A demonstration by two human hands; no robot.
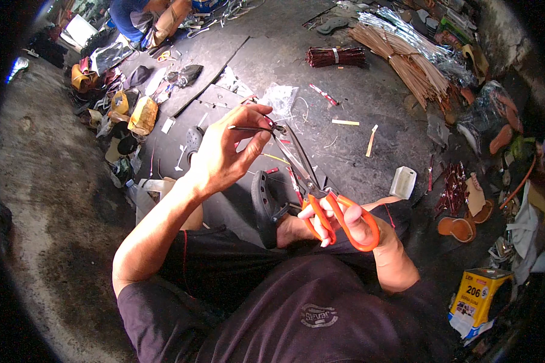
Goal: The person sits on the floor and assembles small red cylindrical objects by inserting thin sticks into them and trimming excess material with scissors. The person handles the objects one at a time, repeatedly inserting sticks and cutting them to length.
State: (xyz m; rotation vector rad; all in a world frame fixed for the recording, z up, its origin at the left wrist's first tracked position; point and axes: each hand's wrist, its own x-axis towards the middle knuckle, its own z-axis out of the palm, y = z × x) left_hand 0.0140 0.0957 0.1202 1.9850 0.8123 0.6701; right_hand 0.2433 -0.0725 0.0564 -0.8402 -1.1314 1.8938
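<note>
My left hand (221, 151) pinches a thin dark strip (243, 128) between thumb and fingers, ahead of my chest. In my right hand (358, 227) is a pair of scissors (369, 237) with orange handles, fingers through the loops. The blades stand apart and point up and left to my left fingertips. One end of the strip is by the blade tips, where I cannot tell whether they touch it. A black clog (261, 202) is on my foot, below the blades.
A dark red bundle of strips (336, 57) and a tan bundle (399, 63) lie at the far right. A white plastic tray (402, 183), brown sandals (457, 228) and a yellow box (479, 296) are at right. Another person (145, 21) sits at the far left, near scattered scraps.
</note>
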